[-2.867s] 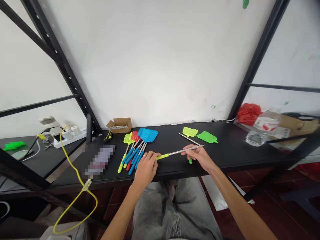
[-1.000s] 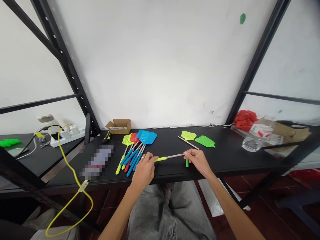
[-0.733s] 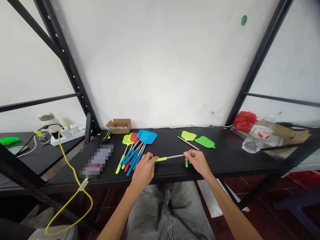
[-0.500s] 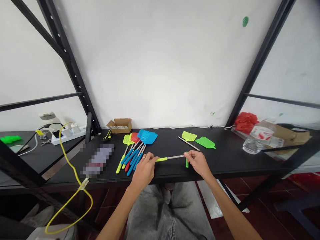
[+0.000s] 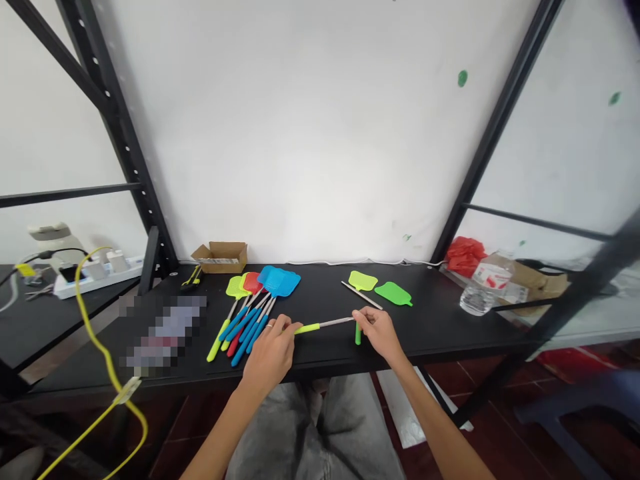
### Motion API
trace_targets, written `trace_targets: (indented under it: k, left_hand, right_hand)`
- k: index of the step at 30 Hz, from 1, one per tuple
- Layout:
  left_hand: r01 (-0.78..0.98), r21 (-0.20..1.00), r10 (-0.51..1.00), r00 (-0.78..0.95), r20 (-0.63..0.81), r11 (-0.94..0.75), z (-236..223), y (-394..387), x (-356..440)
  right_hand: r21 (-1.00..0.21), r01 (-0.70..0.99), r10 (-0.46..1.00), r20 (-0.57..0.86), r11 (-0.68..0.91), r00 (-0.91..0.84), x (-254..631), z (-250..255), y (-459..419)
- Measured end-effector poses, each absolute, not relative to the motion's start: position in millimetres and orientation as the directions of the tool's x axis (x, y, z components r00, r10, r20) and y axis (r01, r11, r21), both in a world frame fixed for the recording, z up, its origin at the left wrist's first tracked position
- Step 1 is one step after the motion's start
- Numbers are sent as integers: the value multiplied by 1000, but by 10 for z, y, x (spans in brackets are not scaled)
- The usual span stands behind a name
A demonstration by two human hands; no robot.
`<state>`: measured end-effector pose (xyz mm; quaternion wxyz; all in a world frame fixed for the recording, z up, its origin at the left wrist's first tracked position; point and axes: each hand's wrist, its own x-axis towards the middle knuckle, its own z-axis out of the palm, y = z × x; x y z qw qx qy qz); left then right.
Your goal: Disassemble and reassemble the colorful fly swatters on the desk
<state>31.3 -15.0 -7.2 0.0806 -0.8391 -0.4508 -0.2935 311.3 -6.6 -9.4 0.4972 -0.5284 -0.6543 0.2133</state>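
My left hand (image 5: 274, 343) is closed around a yellow fly swatter handle (image 5: 307, 329), with a thin metal rod (image 5: 336, 322) sticking out of it to the right. At the rod's far end, the fingertips of my right hand (image 5: 379, 331) are pinched together on its tip. A green handle (image 5: 358, 335) shows just below my right fingers; whether they touch it I cannot tell. Beyond my right hand lie a loose metal rod (image 5: 362, 295), a yellow swatter head (image 5: 363, 281) and a green swatter head (image 5: 394, 293). Left of my left hand is a pile of whole fly swatters (image 5: 280, 281), in blue, red and yellow.
A small open cardboard box (image 5: 223, 258) stands against the wall, with a black and yellow tool (image 5: 191, 278) before it. A blurred-out flat object (image 5: 170, 332) lies at left beside a yellow cable (image 5: 97, 337). At right are a plastic bottle (image 5: 487, 283) and a red bag (image 5: 465, 256).
The whole view has shifted, so the shelf and its things sit further left and slightly lower. Both hands keep the same hold on the handle and rod.
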Motion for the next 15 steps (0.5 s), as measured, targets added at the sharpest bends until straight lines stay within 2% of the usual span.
trace_targets:
  k: [2, 4, 6, 8, 15]
  left_hand:
    - [804, 153, 715, 402, 573, -575, -89, -141, 317]
    - [808, 165, 719, 384, 580, -565, -102, -141, 320]
    - [820, 164, 726, 369, 581, -549, -106, -149, 322]
    - [833, 158, 738, 362, 570, -530, -102, -159, 325]
    - [842, 156, 756, 363, 545, -516, -110, -155, 330]
  right_hand:
    - [-829, 450, 913, 403, 333, 66, 3182, -83, 14]
    - [-791, 545, 916, 389, 278, 97, 3323, -30, 172]
    - [-643, 749, 920, 374, 162, 122, 3516, 74, 417]
    - [-584, 807, 927, 346, 91, 146, 3722, 197, 718]
    - [-420, 905, 994, 59, -64, 97, 4126, 289, 1485]
